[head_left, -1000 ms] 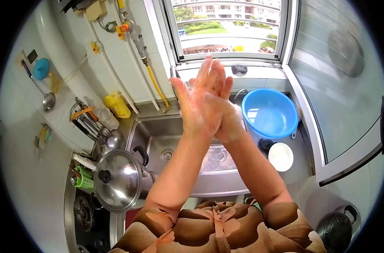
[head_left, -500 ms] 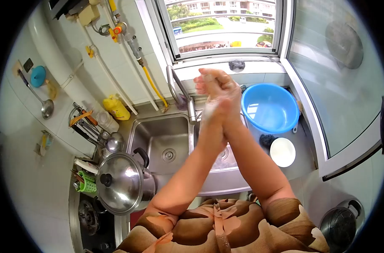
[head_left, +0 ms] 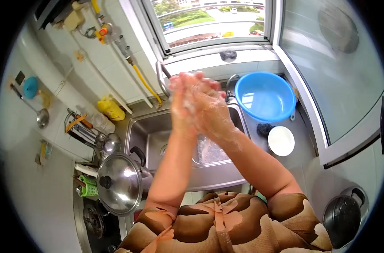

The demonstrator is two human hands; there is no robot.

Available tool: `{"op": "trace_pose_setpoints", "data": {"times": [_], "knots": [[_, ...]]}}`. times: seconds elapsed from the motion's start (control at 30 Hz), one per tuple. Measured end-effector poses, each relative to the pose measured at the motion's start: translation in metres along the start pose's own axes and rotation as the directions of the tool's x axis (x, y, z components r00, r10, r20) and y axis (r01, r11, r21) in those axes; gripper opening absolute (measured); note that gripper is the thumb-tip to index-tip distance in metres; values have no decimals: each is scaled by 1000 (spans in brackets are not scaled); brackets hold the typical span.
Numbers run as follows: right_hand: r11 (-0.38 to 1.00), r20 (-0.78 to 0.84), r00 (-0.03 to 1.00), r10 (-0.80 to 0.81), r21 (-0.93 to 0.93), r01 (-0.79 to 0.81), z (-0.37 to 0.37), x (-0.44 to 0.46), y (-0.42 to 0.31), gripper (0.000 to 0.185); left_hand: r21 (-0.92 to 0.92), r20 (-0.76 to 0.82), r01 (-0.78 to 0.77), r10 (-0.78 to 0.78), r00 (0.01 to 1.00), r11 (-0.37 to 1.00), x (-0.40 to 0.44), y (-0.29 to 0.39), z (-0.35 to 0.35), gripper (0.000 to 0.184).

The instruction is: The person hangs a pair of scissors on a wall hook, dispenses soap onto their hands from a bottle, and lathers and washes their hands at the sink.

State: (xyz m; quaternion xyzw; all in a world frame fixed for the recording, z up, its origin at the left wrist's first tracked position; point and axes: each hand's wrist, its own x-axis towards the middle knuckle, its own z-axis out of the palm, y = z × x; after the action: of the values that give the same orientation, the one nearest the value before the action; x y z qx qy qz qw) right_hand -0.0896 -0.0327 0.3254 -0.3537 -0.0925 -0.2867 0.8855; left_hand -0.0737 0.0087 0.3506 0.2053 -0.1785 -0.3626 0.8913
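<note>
My left hand (head_left: 182,107) and my right hand (head_left: 211,111) are pressed against each other above the double sink, wet and covered with white soap lather. The fingers of both hands are stretched out and spread, pointing away from me, and they partly overlap, hiding some of the left palm. No object shows between them. Below lies the steel sink (head_left: 137,139); its right basin (head_left: 211,152) holds some suds or water. Behind my hands stands the tap (head_left: 161,80), partly covered by them.
A blue basin (head_left: 265,95) and a white bowl (head_left: 281,141) sit at the right, with a dark scourer (head_left: 264,129) beside them. At the left are a lidded steel pot (head_left: 123,189), a utensil rack (head_left: 76,126) and a yellow bottle (head_left: 111,109). An open window sash (head_left: 322,92) juts in.
My hands have shifted left and turned from one wrapped around the other to palms together with fingers spread. The view has tilted slightly.
</note>
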Motion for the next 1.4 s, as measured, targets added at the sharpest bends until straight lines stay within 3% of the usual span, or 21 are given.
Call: {"op": "trace_pose_setpoints", "data": {"times": [0.07,0.13,0.17,0.2,0.27,0.3,0.4,0.43,0.5,0.53,0.57,0.63,0.77,0.93,0.97,1.03,1.07,1.13,1.2,1.3,1.4], "knots": [[989,24,999,38,143,-41,1,-7,4,24,-110,144,-102,117,983,989,14,11,-16,36],[814,-12,1000,-10,-581,1,-3,-18,-2,26,66,240,-77,59,969,995,21,24,-27,39],[815,-22,1000,-6,-579,-8,-4,-20,-1,26,66,232,-70,52,971,995,20,25,-32,39],[196,274,944,-182,-931,308,-9,-20,-3,28,67,132,-78,68,989,995,19,24,-29,41],[55,590,743,-316,-771,635,-38,-10,4,35,62,91,-111,106,990,992,23,16,-35,39],[58,597,737,-316,-764,643,-37,-3,-2,35,64,93,-123,116,989,990,16,7,-24,39],[-448,698,530,-481,-716,536,-18,11,-20,25,492,-240,-228,383,892,840,-4,-12,2,29],[-437,698,539,-471,-715,545,-13,5,-17,25,440,-281,-156,300,912,884,-8,-8,-4,30],[500,127,942,-310,-821,275,-11,-7,-19,20,316,-309,10,93,946,949,-8,-7,-11,37],[732,77,988,-137,-664,153,-18,-4,-21,16,265,-204,-36,92,975,964,-4,-6,-18,39],[729,82,986,-144,-665,162,-23,0,-26,16,265,-195,-40,94,976,963,-2,-9,-17,39],[987,69,987,144,-85,-138,-30,8,-29,22,96,190,-124,104,976,988,-8,-16,-14,43],[932,-109,989,-99,-358,54,-27,21,-36,26,286,124,-120,88,988,951,-18,-26,-12,42],[576,158,948,-276,-763,295,-36,12,-24,43,267,119,-42,11,993,963,-23,-22,-4,68],[-79,682,551,-482,-660,747,-54,13,1,48,258,120,-50,19,993,965,-15,-17,-5,68],[-22,563,715,-414,-791,611,-23,-20,-1,48,387,-234,-45,145,961,921,6,-8,-12,80],[-10,513,763,-393,-832,555,-7,-34,-4,48,414,-211,-27,125,970,910,14,-1,-19,87],[543,86,964,-253,-812,215,12,-45,-12,30,479,-163,-98,198,967,872,15,-13,-15,81],[571,141,932,-335,-756,320,6,-31,-27,24,450,-43,-273,326,944,850,20,-23,-24,70],[941,100,965,-244,-215,260,-1,-16,-32,21,271,72,-334,327,942,903,7,-37,-24,62],[927,221,967,-125,374,35,-18,-15,-38,29,252,137,-219,189,972,943,-10,-33,-4,57]]}}
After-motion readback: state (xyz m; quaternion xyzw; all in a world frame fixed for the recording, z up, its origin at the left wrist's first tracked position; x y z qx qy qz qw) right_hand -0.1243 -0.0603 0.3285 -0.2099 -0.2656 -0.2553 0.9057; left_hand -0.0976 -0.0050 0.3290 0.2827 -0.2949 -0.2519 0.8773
